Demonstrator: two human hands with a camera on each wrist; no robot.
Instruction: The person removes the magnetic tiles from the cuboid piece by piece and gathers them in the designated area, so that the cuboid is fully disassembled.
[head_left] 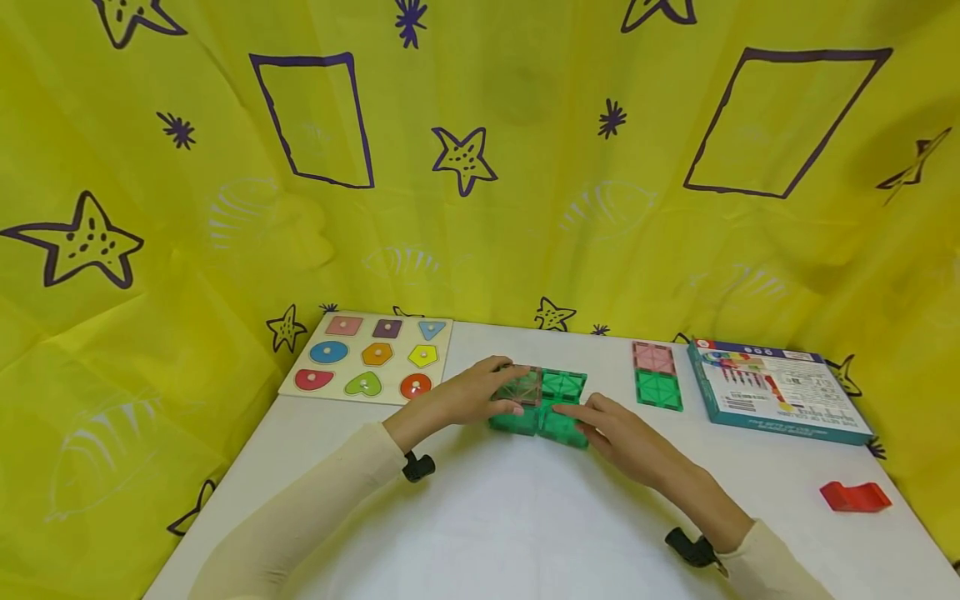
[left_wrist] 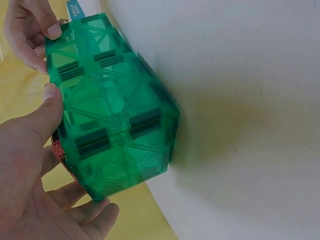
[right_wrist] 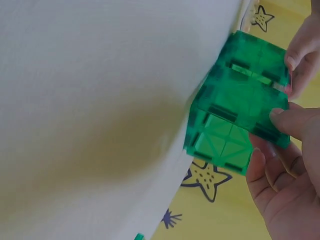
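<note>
From the head camera, both hands meet on a low block of green tiles (head_left: pixel 542 402) standing on the white bench (head_left: pixel 480 517). The left hand (head_left: pixel 472 393) curls over the block's near-left top, fingers on a paler, pinkish-grey tile (head_left: pixel 522 387) that forms part of the lid. The right hand (head_left: pixel 626 433) comes in from the other side, its index finger and thumb laid along the near right edge. Held from opposite sides like this, the block is probably kept from sliding or folding apart. Beyond the left hand lies a wooden shape puzzle (head_left: pixel 369 358). Beyond the right hand sit two loose tiles (head_left: pixel 657 377), pink above green, flat on the bench. Further out past that hand lie a printed box (head_left: pixel 772 393) and a red piece (head_left: pixel 855 497).

The left wrist camera shows the left hand (left_wrist: pixel 30 165) with its thumb pressed flat on a green face of the block (left_wrist: pixel 110 110) and its fingers curved under the lower edge, so it grips the block; an orange-red edge (left_wrist: pixel 59 150) peeks out by the thumb. The other hand's fingertips (left_wrist: pixel 52 31) pinch the far corner.

The right wrist camera shows the right hand (right_wrist: pixel 287 180) gripping the block (right_wrist: pixel 240 112), thumb on top, fingers underneath. The block sits at the bench's edge line in this view, and the left hand's fingertips (right_wrist: pixel 295 60) touch its far side.
</note>
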